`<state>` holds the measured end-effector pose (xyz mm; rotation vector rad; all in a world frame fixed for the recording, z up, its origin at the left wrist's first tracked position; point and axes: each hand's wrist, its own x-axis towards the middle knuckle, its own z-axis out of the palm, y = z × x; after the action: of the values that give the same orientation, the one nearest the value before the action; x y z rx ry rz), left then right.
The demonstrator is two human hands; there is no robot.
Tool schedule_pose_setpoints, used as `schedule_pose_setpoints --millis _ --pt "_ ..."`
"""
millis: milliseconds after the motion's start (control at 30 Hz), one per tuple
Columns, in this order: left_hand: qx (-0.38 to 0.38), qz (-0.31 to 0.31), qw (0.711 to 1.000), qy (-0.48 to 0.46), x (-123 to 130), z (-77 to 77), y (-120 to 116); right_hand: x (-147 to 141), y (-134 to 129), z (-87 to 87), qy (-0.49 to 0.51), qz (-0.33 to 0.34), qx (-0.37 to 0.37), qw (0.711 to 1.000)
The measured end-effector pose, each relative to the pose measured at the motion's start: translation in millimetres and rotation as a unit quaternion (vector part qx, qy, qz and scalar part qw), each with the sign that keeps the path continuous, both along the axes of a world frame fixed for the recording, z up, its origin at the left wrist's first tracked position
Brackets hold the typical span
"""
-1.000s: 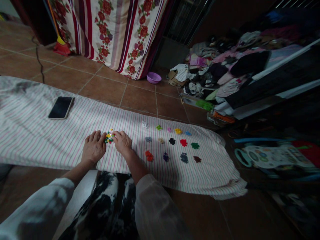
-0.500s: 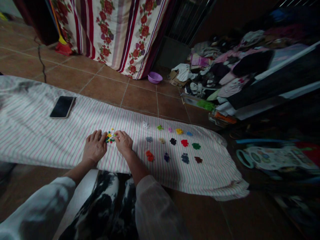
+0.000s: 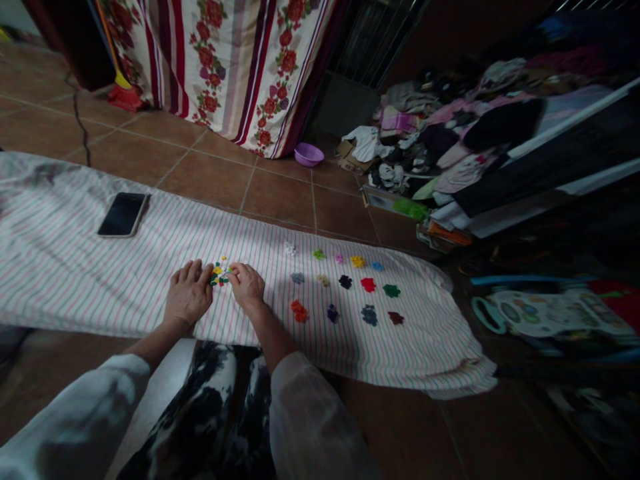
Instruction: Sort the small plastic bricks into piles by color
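A small cluster of colored pieces [image 3: 219, 275], in green, yellow, white and red, lies on the striped cloth [image 3: 150, 280] between my hands. My left hand [image 3: 189, 293] rests flat with its fingers stretched out, fingertips at the cluster's left edge. At the right edge, my right hand [image 3: 247, 287] has thumb and fingers pinched together over the pieces. Whatever sits in that pinch is too small to make out. Sorted piles of similar pieces spread to the right, among them a white pile [image 3: 290, 249], an orange pile [image 3: 299, 311], a black pile [image 3: 345, 282] and a red pile [image 3: 368, 285].
A phone [image 3: 124, 215] lies on the cloth at the left. Beyond the cloth's far edge are the tiled floor [image 3: 280, 193], a purple bowl [image 3: 309, 155] and a floral curtain [image 3: 235, 73]. Heaped clothes [image 3: 450, 140] and a toy panel [image 3: 560, 313] occupy the right side.
The view has shifted very slightly. Both hands keep nearly the same place at the cluster, with my right hand still pinched.
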<state>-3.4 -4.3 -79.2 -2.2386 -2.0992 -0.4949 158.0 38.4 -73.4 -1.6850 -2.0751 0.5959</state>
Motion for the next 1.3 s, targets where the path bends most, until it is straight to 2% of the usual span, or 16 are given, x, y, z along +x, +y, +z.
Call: schedule_pose_setpoints --millis 567,1000,1300 --pt "0.011 -0.008 1.000 -0.006 -0.5 -1.9 0.3 3.7 -9.5 5.9 -0.063 0.070 0.010 0.996" --pt "0.001 -0.008 1.000 -0.010 0.0 1.8 -0.2 -10.9 -0.2 15.9 -0.071 0.011 -0.022 0.997" --pt "0.008 -0.004 1.000 0.006 0.1 -0.4 0.3 -20.1 15.1 28.6 -0.104 0.043 -0.053 0.992"
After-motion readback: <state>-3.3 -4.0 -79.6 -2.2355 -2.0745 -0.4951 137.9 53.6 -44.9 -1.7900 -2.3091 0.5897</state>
